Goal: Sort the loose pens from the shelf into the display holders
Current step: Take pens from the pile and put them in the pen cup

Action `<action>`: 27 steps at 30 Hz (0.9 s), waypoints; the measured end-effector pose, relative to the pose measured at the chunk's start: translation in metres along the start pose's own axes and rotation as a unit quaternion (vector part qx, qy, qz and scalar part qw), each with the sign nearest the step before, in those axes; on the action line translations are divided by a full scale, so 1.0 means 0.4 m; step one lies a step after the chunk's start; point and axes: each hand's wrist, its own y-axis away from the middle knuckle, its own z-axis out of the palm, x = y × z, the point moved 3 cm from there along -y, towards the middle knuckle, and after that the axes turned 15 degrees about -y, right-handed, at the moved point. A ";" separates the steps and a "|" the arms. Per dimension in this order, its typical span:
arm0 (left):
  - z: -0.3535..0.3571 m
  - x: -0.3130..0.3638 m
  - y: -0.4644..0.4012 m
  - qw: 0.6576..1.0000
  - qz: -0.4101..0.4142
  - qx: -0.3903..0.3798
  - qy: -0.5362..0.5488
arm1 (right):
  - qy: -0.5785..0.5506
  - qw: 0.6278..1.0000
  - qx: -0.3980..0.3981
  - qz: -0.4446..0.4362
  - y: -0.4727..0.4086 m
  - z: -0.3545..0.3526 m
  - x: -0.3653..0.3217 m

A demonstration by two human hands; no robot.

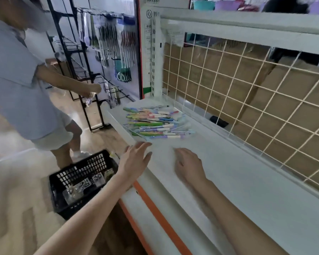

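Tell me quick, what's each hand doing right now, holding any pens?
Left hand: open, fingers spread, empty, at the shelf edge.
Right hand: open, flat on the shelf, empty, short of the pens.

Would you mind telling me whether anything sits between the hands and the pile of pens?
Nothing visible does: only bare white shelf separates the left hand and right hand from the pens.

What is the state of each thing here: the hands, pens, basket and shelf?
left hand: open, empty, at the shelf's front edge.
right hand: palm down on the shelf, holding nothing.
pens: loose pile lying flat, untouched, beyond both hands.
basket: on the floor, open, with a few items inside.
shelf: bare except for the pens.
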 end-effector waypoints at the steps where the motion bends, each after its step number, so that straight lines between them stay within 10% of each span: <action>1: 0.000 -0.021 -0.038 1.000 0.008 -0.001 0.001 | -0.009 1.000 0.017 0.008 -0.027 0.008 -0.003; 9: 0.036 -0.091 -0.266 0.992 0.111 -0.059 0.009 | -0.060 0.980 0.171 0.086 -0.157 0.022 0.005; 27: 0.103 -0.049 -0.382 0.965 0.222 -0.119 -0.071 | -0.127 0.950 0.244 0.148 -0.214 0.012 0.049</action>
